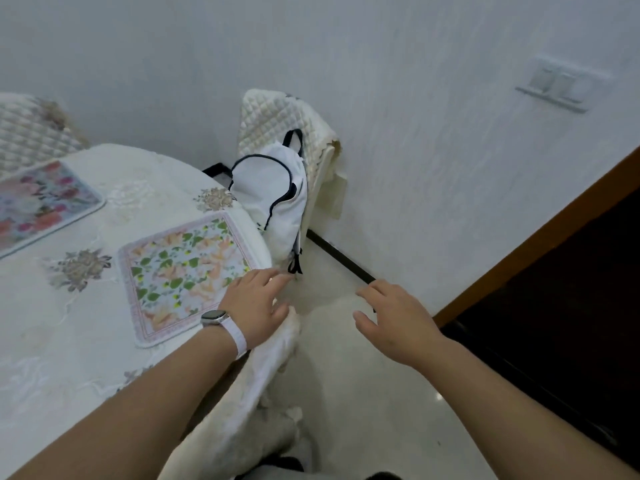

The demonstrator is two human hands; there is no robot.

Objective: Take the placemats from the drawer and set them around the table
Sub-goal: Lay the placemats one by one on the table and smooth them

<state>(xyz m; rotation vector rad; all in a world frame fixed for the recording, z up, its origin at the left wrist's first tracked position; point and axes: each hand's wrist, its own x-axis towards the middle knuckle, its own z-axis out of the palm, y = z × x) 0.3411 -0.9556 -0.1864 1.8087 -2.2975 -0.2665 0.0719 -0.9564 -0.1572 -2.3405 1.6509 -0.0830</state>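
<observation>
A placemat with orange flowers and green leaves [180, 271] lies flat near the right edge of the table [52, 341], which wears a white embroidered cloth. A second placemat with pink and red flowers [38, 202] lies at the far left of the table. My left hand [258, 306], a watch on its wrist, hovers with straight fingers over the table's right edge, just off the near corner of the green-leaf placemat, holding nothing. My right hand [394, 320] hangs over the floor to the right, fingers spread and empty. No drawer is in view.
A chair with a quilted cream cover [287, 123] stands past the table's corner with a white backpack [273, 199] on it. Another quilted chair back [27, 129] shows at far left. A dark wooden doorway [554, 289] is at right, a wall switch [561, 83] above it.
</observation>
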